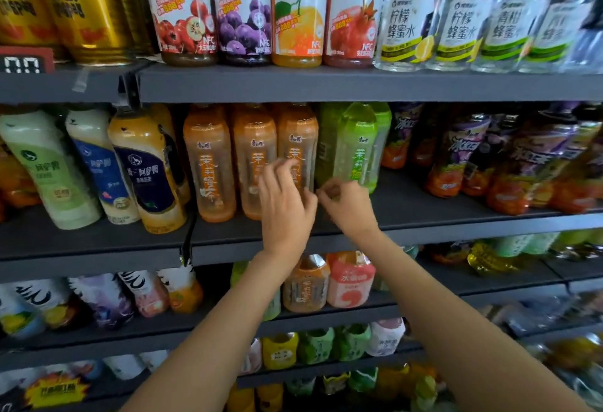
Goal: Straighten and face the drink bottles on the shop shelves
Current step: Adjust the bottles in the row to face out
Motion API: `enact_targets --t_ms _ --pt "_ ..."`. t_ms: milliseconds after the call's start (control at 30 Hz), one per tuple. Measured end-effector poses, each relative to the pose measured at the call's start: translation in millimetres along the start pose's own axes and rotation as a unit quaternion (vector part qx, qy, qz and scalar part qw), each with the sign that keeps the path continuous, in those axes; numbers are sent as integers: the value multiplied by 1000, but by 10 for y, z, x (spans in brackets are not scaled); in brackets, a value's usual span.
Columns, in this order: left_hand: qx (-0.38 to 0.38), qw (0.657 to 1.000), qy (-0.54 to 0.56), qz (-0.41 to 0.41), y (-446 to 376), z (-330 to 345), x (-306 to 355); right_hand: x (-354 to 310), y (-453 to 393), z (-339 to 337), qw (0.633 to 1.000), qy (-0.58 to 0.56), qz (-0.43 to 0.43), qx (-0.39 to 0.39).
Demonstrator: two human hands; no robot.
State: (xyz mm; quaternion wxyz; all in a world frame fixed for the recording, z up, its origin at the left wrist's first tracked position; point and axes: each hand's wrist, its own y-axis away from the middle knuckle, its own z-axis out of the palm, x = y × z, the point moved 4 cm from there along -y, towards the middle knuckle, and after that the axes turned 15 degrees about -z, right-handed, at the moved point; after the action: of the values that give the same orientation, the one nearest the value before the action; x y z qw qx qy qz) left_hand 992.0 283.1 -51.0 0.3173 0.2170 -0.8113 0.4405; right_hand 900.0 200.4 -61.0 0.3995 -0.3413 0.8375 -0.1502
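Nearest to us, our two bare forearms rise from six o'clock toward the middle shelf (456,225). Our left hand (283,202) lies against the front of the orange tea bottles, fingers curled over the labels of the middle one (253,163) and the right-hand one (298,140); motion blur keeps us from telling whether it truly grips either. Our right hand (342,202) sits just beside it at three o'clock, fingers curled loosely at the foot of the green tea bottle (357,147); we cannot tell whether it holds anything.

We count three orange tea bottles in the front rank, all upright with amber liquid showing; the left-hand one (208,163) stands untouched at nine o'clock of our left hand. Further toward nine o'clock stand three milk tea bottles (146,170), filled with pale green, cream and tan drink. Toward three o'clock a cluster of purple-labelled bottles (528,163) is too blurred to count.

Beyond, at twelve o'clock on the top shelf (326,83), we count four juice bottles (241,10) with fruit labels facing out, gold cans (85,10) at their nine o'clock and four clear honey-water bottles (463,26) at their three o'clock.
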Motion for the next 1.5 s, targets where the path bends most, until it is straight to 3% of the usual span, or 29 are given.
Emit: enact_targets --t_ms 100,267,400,500,667,933,1033,1133,1200,1267,1333,1400,1500 --pt "-23 999 26 23 59 170 298 120 0 -336 999 -2 -7 53" --pt "-54 996 20 67 235 669 688 695 64 -882 986 -25 60 151" --pt "-96 995 8 40 408 1206 985 1326 152 -1313 975 7 111 190" --pt "-108 994 -4 15 479 1549 1170 1722 109 -1565 975 67 131 166" --pt "-101 994 -33 1 490 1781 1231 2137 -79 -1526 987 20 156 41" --pt "-97 992 -75 -28 499 1673 950 2228 -219 -1383 988 57 146 16" --pt "-80 993 -77 -45 484 1606 899 2135 -147 -1372 986 51 144 68" --pt "-7 998 -42 -46 467 1453 894 1957 64 -1343 977 15 103 186" --pt "42 997 -22 -53 437 1329 836 1826 123 -1313 973 5 52 224" --pt "65 993 -6 -101 390 1223 718 1686 29 -1219 983 -37 -8 182" --pt "59 984 2 -168 337 1168 584 1539 -143 -1038 994 -68 -46 75" --pt "19 977 -28 -212 278 1181 477 1446 -303 -858 995 -92 -34 -19" --pt "-52 971 -69 -223 157 1234 390 1368 -487 -675 989 -123 10 -81"
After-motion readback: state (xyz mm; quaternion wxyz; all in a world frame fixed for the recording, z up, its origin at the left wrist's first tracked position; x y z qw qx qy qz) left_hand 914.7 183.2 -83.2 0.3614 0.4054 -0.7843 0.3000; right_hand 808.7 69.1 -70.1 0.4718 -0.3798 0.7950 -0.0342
